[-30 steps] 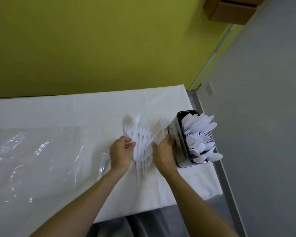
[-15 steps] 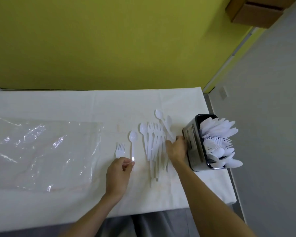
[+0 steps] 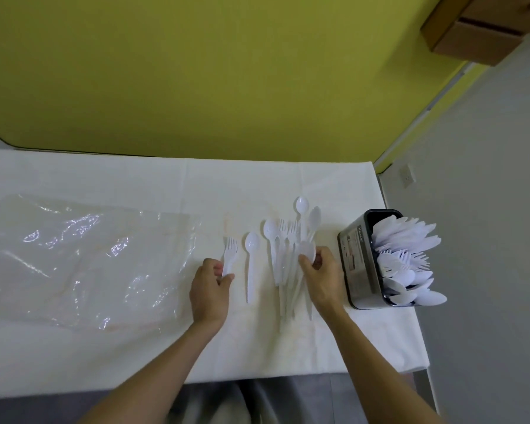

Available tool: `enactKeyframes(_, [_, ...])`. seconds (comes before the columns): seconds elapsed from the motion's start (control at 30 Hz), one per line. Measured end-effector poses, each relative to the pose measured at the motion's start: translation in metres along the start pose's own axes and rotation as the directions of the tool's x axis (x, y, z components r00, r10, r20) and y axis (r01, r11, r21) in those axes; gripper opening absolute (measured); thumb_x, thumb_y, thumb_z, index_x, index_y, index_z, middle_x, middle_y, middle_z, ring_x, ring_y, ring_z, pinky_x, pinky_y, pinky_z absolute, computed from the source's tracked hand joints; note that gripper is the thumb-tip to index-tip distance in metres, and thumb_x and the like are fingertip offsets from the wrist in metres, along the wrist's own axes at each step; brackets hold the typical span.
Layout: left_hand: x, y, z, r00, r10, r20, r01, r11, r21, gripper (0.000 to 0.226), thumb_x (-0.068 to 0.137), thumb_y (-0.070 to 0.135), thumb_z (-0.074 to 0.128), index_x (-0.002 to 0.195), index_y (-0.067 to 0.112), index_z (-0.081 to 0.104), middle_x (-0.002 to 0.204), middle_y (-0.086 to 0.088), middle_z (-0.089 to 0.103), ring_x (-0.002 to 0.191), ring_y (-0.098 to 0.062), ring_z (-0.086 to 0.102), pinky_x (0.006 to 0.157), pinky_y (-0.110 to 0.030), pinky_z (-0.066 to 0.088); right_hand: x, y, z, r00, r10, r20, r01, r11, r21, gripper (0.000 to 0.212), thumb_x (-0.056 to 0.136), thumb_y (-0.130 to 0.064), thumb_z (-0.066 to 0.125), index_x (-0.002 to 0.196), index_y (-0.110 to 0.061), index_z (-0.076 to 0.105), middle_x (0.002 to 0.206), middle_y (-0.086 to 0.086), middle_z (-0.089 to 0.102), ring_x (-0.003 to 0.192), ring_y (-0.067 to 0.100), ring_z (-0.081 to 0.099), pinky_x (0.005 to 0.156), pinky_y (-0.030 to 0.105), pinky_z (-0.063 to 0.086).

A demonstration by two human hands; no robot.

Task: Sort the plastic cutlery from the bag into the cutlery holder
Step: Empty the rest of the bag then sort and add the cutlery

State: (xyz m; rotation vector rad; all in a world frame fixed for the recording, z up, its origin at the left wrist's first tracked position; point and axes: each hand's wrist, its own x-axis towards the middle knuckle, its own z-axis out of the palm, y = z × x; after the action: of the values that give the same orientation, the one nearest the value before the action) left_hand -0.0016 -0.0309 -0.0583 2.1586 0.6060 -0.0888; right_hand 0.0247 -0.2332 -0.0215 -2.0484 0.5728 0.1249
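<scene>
**A:** So where are we with the cutlery?

**B:** Our left hand has a fork pinched by the handle between thumb and curled fingers, tines pointing away from us. It's off to the left of everything else, close to the edge of the bag.

**A:** And the right?

**B:** Our right hand is curled onto a spoon, gripping it at the bowl end, on the right side of the pile. The pile is a handful of forks and spoons lying mostly lengthwise on the table, heads away from us.

**A:** Anything between the hands?

**B:** One loose spoon lying flat on its own, not touching either hand.

**A:** Holder?

**B:** The holder is just right of our right hand, at the table's right edge. It's stuffed: knives at the far end, forks in the middle, spoons nearest us. The bag lies flat and see-through on the left.
</scene>
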Motion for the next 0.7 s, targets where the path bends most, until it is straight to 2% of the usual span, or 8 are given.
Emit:
enactKeyframes(0.13, [0.003, -0.001, -0.002, 0.999, -0.051, 0.009, 0.051, 0.999, 0.009, 0.022, 0.082, 0.016, 0.071, 0.097, 0.012, 0.055, 0.084, 0.002, 0.064, 0.077, -0.020, 0.063, 0.070, -0.029, 0.046, -0.013, -0.008, 0.022, 0.984, -0.043, 0.170, 0.062, 0.992, -0.111, 0.015, 0.088, -0.024, 0.064, 0.086, -0.010, 0.059, 0.072, 0.001, 0.057, 0.064, 0.012, 0.049, 0.059, 0.022, 0.043])
enactKeyframes(0.27, [0.003, -0.003, -0.004, 0.999, -0.052, 0.015, 0.052, 0.999, 0.016, 0.025, 0.082, 0.021, 0.073, 0.098, 0.011, 0.057, 0.085, 0.001, 0.064, 0.077, -0.018, 0.062, 0.070, -0.025, 0.042, -0.019, -0.022, 0.047, 0.955, 0.010, 0.297, 0.057, 0.975, -0.217, 0.033, 0.091, -0.027, 0.065, 0.119, -0.012, 0.060, 0.106, 0.000, 0.064, 0.094, 0.015, 0.058, 0.084, 0.022, 0.047])
enactKeyframes(0.33, [0.003, -0.006, -0.005, 0.999, -0.041, 0.013, 0.041, 0.999, 0.028, 0.024, 0.082, 0.022, 0.073, 0.097, 0.011, 0.058, 0.086, 0.001, 0.064, 0.077, -0.017, 0.062, 0.069, -0.025, 0.041, -0.022, -0.026, 0.054, 0.948, 0.001, 0.318, 0.075, 0.971, -0.229, 0.037, 0.090, -0.028, 0.067, 0.121, -0.011, 0.060, 0.112, 0.003, 0.066, 0.102, 0.020, 0.062, 0.092, 0.028, 0.050])
enactKeyframes(0.43, [0.004, -0.009, -0.004, 0.999, -0.034, 0.009, 0.034, 0.998, 0.051, 0.017, 0.084, 0.020, 0.069, 0.095, 0.012, 0.058, 0.087, -0.001, 0.064, 0.079, -0.021, 0.063, 0.069, -0.026, 0.043, -0.024, -0.026, 0.054, 0.941, -0.051, 0.335, 0.136, 0.963, -0.235, 0.040, 0.090, -0.032, 0.067, 0.122, -0.010, 0.060, 0.112, 0.004, 0.066, 0.103, 0.021, 0.063, 0.093, 0.031, 0.051])
enactKeyframes(0.5, [0.005, -0.009, -0.004, 0.999, -0.032, 0.008, 0.032, 0.998, 0.050, 0.021, 0.084, 0.021, 0.069, 0.097, 0.012, 0.057, 0.092, -0.002, 0.062, 0.084, -0.023, 0.061, 0.072, -0.029, 0.045, -0.022, -0.021, 0.048, 0.951, -0.080, 0.299, 0.157, 0.957, -0.245, 0.042, 0.092, -0.031, 0.064, 0.128, -0.011, 0.058, 0.118, 0.003, 0.063, 0.107, 0.020, 0.061, 0.094, 0.027, 0.049])
enactKeyframes(0.57, [0.001, -0.006, -0.003, 1.000, 0.018, -0.010, -0.016, 0.994, 0.107, 0.030, 0.082, 0.023, 0.071, 0.104, 0.011, 0.056, 0.103, -0.005, 0.057, 0.095, -0.025, 0.055, 0.080, -0.033, 0.046, -0.019, -0.008, 0.039, 0.974, -0.161, 0.162, 0.203, 0.937, -0.285, 0.036, 0.093, -0.026, 0.062, 0.127, -0.014, 0.060, 0.122, 0.003, 0.062, 0.110, 0.021, 0.060, 0.095, 0.031, 0.049])
enactKeyframes(0.63, [-0.007, -0.002, -0.002, 0.984, 0.178, -0.021, -0.167, 0.953, 0.254, 0.037, 0.082, 0.025, 0.072, 0.113, 0.011, 0.056, 0.113, -0.007, 0.054, 0.105, -0.028, 0.048, 0.086, -0.036, 0.045, -0.016, 0.004, 0.029, 0.982, -0.189, 0.005, 0.180, 0.926, -0.332, 0.030, 0.094, -0.019, 0.060, 0.124, -0.018, 0.061, 0.122, 0.004, 0.059, 0.111, 0.023, 0.057, 0.090, 0.032, 0.050])
enactKeyframes(0.7, [-0.017, 0.003, 0.002, 0.915, 0.396, 0.083, -0.401, 0.861, 0.312, 0.040, 0.085, 0.027, 0.069, 0.121, 0.018, 0.056, 0.125, -0.002, 0.053, 0.116, -0.025, 0.046, 0.093, -0.037, 0.046, -0.014, 0.013, 0.020, 0.989, -0.141, -0.051, 0.111, 0.916, -0.386, 0.034, 0.096, -0.015, 0.056, 0.129, -0.022, 0.057, 0.125, 0.002, 0.052, 0.112, 0.021, 0.050, 0.081, 0.028, 0.048])
